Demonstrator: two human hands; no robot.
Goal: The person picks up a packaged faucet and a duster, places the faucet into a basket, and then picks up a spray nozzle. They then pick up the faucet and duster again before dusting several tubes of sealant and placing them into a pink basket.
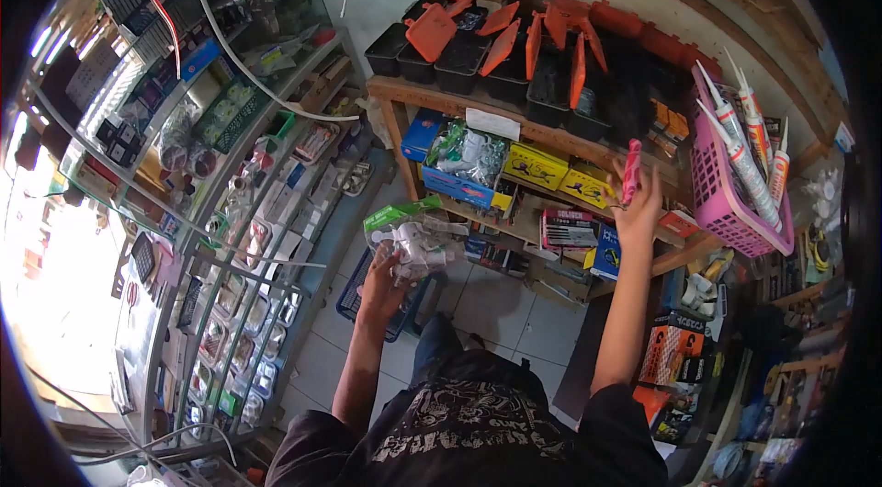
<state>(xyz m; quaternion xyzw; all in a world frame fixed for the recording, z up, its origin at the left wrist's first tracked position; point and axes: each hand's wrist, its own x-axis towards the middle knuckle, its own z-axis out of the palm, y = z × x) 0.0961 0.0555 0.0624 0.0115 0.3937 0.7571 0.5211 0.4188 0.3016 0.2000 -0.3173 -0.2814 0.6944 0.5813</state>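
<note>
My left hand point(380, 285) is closed on a clear plastic bag point(418, 243) with a green header and white plastic parts inside. It is over a blue basket point(349, 299) on the floor. Raised on the right, my right hand point(638, 211) grips a slim pink object point(631, 171) that stands upright from the fingers; its kind is not clear. Behind that hand are the wooden shelf and yellow boxes point(536, 165). An open blue box point(464, 188) full of bagged white parts sits on the shelf between my hands.
Black bins with orange lids point(501, 50) line the wooden shelf top point(441, 92). A pink basket point(735, 216) of sealant tubes point(749, 170) stands at the right. The left side has a glass display rack point(266, 248) with small goods. A white cable point(243, 69) hangs at upper left.
</note>
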